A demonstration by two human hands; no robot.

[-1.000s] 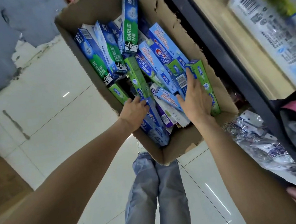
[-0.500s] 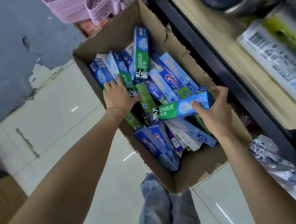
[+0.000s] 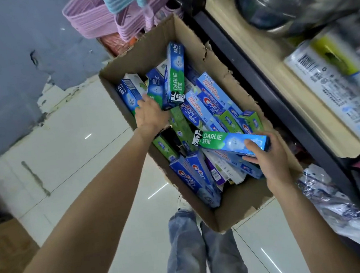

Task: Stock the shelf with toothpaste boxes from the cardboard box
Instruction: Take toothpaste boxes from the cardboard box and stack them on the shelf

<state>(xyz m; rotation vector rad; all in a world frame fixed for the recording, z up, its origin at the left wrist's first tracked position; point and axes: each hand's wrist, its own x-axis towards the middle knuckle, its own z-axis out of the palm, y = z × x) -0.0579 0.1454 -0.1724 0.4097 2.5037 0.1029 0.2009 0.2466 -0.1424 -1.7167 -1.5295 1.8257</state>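
Pink hangers (image 3: 95, 18) crowd beyond cardboard box (image 3: 238, 214).

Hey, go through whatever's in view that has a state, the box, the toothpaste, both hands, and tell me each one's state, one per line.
Cardboard box: open-topped, on the floor, still holding many toothpaste boxes.
Darlie box: lifted above the pile, lying level, held at one end.
Right hand: grips that Darlie box.
Left hand: down among the boxes at the far left; grip hidden.
Upright Darlie box: leaning on end in the pile.
Crest boxes: lying jumbled.
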